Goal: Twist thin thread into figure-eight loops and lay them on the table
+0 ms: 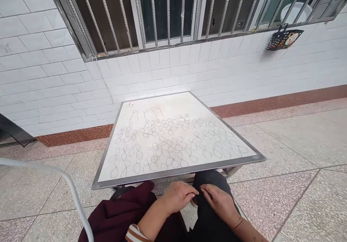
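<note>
Below the near edge of a white table [179,108], my left hand [180,195] and my right hand [220,203] face each other over my lap, a small gap between their fingertips. The fingers of both are curled with thumb and forefinger pinched; whatever they hold, if anything, is too small to make out. Many thin dark wire loops [137,168], shaped like figure eights, lie spread in rows over the tabletop. Farther back, a few loops with long tails [157,109] lie near a small red and white object [131,105].
A tiled wall [151,72] with barred windows stands behind the table. A patterned black basket [283,39] hangs from the bars at right. At lower left curves a pale tube [73,191]. Dark red cloth [116,216] covers part of my lap.
</note>
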{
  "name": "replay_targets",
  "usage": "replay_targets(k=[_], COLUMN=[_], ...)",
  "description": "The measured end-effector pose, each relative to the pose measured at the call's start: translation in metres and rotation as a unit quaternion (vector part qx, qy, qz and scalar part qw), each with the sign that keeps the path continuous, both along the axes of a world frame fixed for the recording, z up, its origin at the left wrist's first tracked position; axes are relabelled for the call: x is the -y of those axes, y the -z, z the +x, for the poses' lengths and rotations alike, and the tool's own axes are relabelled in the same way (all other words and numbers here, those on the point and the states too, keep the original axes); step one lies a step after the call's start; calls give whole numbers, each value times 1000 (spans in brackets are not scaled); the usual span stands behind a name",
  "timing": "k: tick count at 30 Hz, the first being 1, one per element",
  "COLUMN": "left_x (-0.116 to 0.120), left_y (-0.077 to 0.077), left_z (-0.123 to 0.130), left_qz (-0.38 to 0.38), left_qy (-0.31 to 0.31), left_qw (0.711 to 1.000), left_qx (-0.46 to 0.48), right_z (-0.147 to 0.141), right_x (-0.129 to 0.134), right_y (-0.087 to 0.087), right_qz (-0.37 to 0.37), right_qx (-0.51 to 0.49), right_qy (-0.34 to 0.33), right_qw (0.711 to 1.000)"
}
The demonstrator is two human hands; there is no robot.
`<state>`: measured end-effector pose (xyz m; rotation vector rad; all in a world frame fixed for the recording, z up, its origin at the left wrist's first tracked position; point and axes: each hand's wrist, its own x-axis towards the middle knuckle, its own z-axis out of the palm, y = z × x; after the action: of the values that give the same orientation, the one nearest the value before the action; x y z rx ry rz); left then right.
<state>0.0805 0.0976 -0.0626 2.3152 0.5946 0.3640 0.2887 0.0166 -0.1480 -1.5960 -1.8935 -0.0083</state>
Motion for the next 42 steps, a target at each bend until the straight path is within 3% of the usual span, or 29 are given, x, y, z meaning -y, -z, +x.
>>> replay_targets(k=[6,10,19,31,36,42], left_x=[5,10,23,16,12,12], left_y=[23,32,23,34,26,22], left_z=[-22,-30,-30,-33,-37,-48], left_qz=[-64,-82,-93,-165,-176,-198], left_qy=[-131,-173,-203,-214,-236,-289], left_qw=[989,981,972,951,934,898], left_qx=[12,24,72,150,203,265], right_z=[0,0,1,-6,-14,-22], right_x=[-2,-4,5,10,8,-3], right_y=[6,5,-7,-11,-15,-36], right_qz=[-8,-9,25,-25,-43,-73], right_qx=[-16,-7,20,49,51,-19], right_qy=[-11,-12,-6,-8,-14,15], right_qw=[1000,1000,999,998,998,997])
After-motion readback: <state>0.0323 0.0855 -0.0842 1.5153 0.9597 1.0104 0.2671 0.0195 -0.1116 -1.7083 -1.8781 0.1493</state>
